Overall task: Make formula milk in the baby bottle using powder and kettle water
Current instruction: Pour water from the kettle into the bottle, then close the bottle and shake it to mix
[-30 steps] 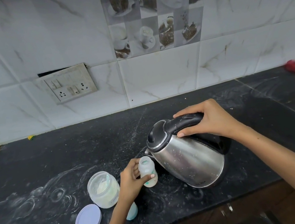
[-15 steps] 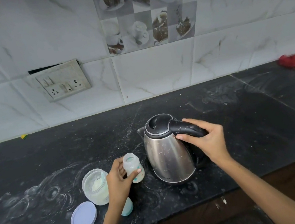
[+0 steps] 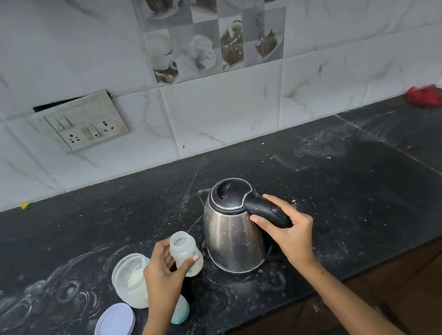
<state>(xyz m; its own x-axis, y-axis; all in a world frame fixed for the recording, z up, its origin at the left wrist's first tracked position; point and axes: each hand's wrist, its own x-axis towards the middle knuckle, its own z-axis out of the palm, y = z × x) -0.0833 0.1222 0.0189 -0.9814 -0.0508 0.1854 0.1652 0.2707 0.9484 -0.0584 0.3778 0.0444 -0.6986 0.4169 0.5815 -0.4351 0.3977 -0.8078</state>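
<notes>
A steel kettle point(image 3: 232, 244) with a black lid stands upright on the black counter point(image 3: 356, 192). My right hand point(image 3: 289, 231) grips its black handle. Just left of it, my left hand point(image 3: 163, 272) holds the small open baby bottle point(image 3: 184, 252) upright, whitish liquid inside. An open tub of formula powder point(image 3: 129, 278) with a scoop in it sits left of that hand. The bottle's teal cap point(image 3: 180, 310) shows partly behind my left wrist.
The tub's round pale lid point(image 3: 114, 325) lies near the counter's front edge. White powder smears cover the counter at the left. A red object point(image 3: 425, 96) lies at the far right by the tiled wall. A switch plate point(image 3: 85, 122) hangs on the wall.
The kettle went from tilted over the bottle to standing upright on the counter. The left hand still holds the bottle in the same spot.
</notes>
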